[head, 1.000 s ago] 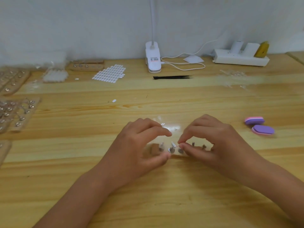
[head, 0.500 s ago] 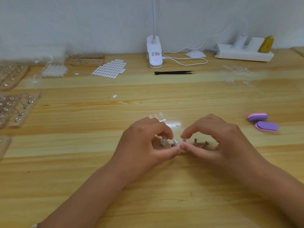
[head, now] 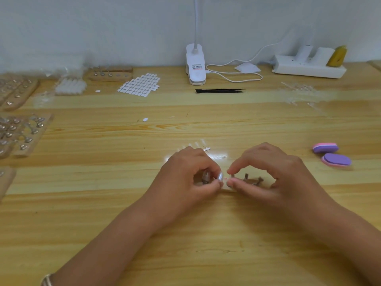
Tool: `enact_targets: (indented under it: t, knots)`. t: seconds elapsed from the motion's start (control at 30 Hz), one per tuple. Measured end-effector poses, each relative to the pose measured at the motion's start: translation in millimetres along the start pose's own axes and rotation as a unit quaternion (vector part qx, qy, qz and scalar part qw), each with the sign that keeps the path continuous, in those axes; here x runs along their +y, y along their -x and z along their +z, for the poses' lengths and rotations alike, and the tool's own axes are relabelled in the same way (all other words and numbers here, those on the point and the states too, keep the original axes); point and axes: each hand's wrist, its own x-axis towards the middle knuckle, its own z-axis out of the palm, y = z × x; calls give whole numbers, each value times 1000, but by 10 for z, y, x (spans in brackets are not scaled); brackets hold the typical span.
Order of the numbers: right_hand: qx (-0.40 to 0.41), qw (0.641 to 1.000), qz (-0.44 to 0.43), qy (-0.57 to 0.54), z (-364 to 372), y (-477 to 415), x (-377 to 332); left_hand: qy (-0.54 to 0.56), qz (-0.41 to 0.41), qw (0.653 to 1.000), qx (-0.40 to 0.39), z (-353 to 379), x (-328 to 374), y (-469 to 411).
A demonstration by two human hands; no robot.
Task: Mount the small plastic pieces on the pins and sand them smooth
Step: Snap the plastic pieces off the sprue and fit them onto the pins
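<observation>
The wooden table [head: 185, 234] carries both hands, and two purple sanding blocks [head: 332, 154] lie well off to the right of the right hand [head: 274, 174]. That hand arches over a row of pins [head: 246, 176], thumb and forefinger almost meeting round one, though whether they grip it cannot be told. The left hand [head: 189, 178], fingertips touching the right's, pinches a small shiny plastic piece [head: 220, 176].

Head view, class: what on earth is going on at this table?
A person is mounting pieces. The left hand pinches a small clear plastic piece next to a pin that the right hand appears to pinch, at the end of a row of pins on the wooden table. Two purple sanding blocks lie untouched to the right.
</observation>
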Motion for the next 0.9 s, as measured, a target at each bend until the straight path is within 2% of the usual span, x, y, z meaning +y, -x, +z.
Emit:
enact_targets:
  t: [0.23, 0.37, 0.47, 0.53, 0.6, 0.73, 0.9]
  knots:
    - [-22, 999, 31, -35, -160, -254, -4, -61, -1, 998, -4, -87, 19, 38]
    - [-66, 994, 74, -39, -145, -678, 86, -25, -43, 993, 110, -348, -65, 101]
    - [-136, 989, 41, -50, 0, -912, 52, -105, -62, 978, 167, -483, -187, 110]
    - [-187, 982, 11, -32, 113, -995, 10, -160, -72, 971, 160, -489, -246, 109]
    - [-207, 978, -3, 1, 228, -1041, -7, -169, -67, 975, 126, -474, -277, 113]
    - [-211, 977, 0, -6, 302, -1061, -18, -197, -26, 977, 73, -406, -286, 119]
    - [-204, 979, -9, -19, 307, -1045, -7, -223, 9, 972, 67, -362, -259, 105]
